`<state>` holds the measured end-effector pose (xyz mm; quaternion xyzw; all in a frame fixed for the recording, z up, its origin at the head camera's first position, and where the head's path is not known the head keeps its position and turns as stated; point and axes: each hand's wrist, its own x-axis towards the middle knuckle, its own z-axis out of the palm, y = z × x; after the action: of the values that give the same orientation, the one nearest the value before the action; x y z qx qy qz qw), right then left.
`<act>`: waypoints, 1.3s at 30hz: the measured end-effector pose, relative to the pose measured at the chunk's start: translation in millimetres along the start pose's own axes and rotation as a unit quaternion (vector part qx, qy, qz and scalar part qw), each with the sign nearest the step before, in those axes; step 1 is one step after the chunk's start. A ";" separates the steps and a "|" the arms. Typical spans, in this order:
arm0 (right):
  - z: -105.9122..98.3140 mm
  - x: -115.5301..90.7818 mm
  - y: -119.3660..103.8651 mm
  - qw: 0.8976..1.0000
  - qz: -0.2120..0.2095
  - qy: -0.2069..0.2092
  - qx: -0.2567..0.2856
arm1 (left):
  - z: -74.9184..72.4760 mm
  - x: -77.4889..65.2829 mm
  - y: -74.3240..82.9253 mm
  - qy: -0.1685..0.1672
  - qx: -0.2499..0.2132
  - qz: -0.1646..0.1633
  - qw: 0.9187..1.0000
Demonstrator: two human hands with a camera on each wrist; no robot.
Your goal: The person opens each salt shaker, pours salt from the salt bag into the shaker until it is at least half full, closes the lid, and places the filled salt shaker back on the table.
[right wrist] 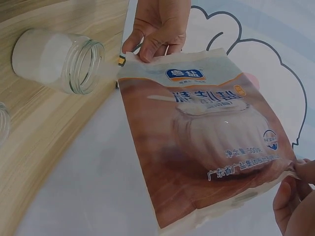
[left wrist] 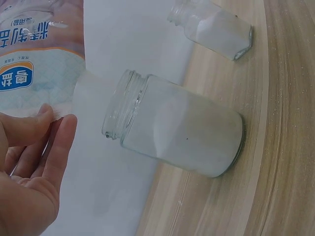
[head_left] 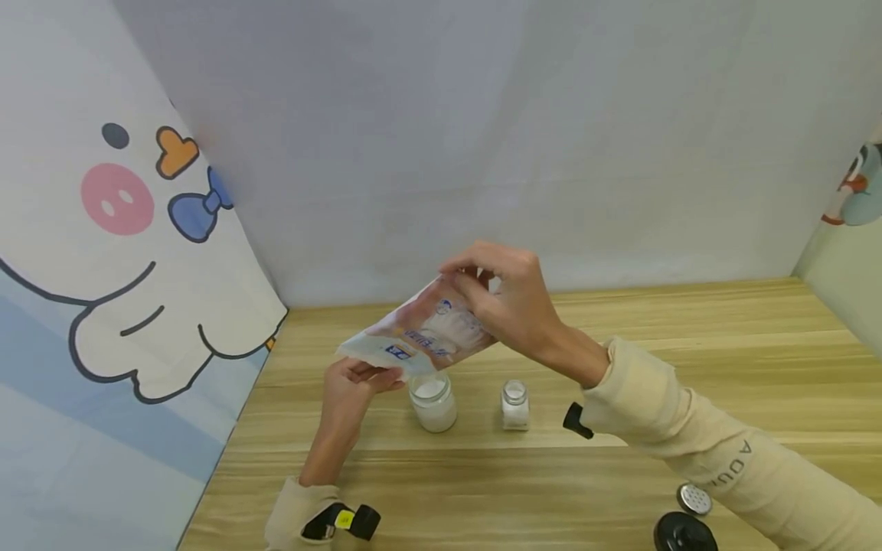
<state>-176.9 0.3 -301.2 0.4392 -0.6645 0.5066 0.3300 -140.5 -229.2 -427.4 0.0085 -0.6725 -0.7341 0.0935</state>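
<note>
A salt bag (head_left: 441, 325), printed pink-brown and pale blue, is held tilted above the table between both hands. My left hand (head_left: 347, 394) pinches its pale blue end between thumb and fingers, near the lower corner. The opposite, raised end is gripped at a corner by my right hand (head_left: 506, 295). Below the lower corner stands an open glass jar (left wrist: 182, 130), partly filled with white salt. A faint white stream runs from the bag to the jar's mouth in the right wrist view. Right of it is a smaller open glass bottle (head_left: 515, 405), also holding white grains.
A perforated metal shaker cap (head_left: 694, 499) and a black lid (head_left: 684, 532) lie at the front right, beside the right sleeve. White grains are scattered on the wooden table (left wrist: 280, 162). A pale cloth wall (head_left: 551, 153) stands behind, and a cartoon-printed one at the left.
</note>
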 end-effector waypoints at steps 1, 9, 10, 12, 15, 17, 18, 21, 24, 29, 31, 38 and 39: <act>-0.4 -0.1 0.0 1.000 0.000 0.000 0.000 | 0.2 0.1 0.0 0.000 0.000 0.000 1.000; -2.0 -2.5 1.9 1.000 -0.004 0.006 0.005 | 1.9 0.2 -1.3 -0.003 0.001 0.003 1.000; -2.3 -2.9 2.0 1.000 -0.004 0.006 0.005 | 2.1 0.3 -1.6 -0.004 0.001 0.003 1.000; -2.8 -3.7 2.9 1.000 -0.003 0.007 0.004 | 2.4 0.7 -2.1 -0.004 0.002 0.004 1.000; -3.4 -5.0 4.1 1.000 -0.001 0.008 0.005 | 2.7 1.4 -3.0 -0.006 0.003 0.005 1.000; -4.0 -6.3 5.4 1.000 0.002 0.010 0.007 | 3.1 1.5 -3.3 -0.006 0.005 0.005 1.000; -4.3 -6.9 6.1 1.000 0.003 0.011 0.007 | 3.4 1.6 -3.3 -0.007 0.004 0.005 1.000; -6.1 -9.3 8.2 1.000 0.007 0.014 0.006 | 4.2 1.6 -3.3 -0.009 0.006 0.001 1.000; -9.1 -12.3 10.1 1.000 0.010 0.019 0.002 | 4.6 1.8 -3.2 -0.013 0.011 0.001 1.000; -16.9 -21.2 15.1 0.999 0.016 0.029 -0.014 | 5.1 3.0 -2.4 -0.020 0.020 0.007 1.000; -20.7 -26.2 17.6 0.999 0.020 0.033 -0.021 | 5.6 3.4 -1.2 -0.022 0.022 0.010 0.999; -35.0 -48.4 23.1 0.996 0.056 0.046 -0.043 | 7.0 4.4 4.1 -0.025 0.035 0.015 0.999; -36.9 -51.6 23.6 0.996 0.064 0.047 -0.046 | 7.2 4.5 5.1 -0.025 0.039 0.017 0.999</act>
<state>-178.4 51.1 -345.9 0.3562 -0.6974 0.5158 0.3474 -145.3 -223.2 -421.2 -0.0174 -0.7027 -0.7057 0.0889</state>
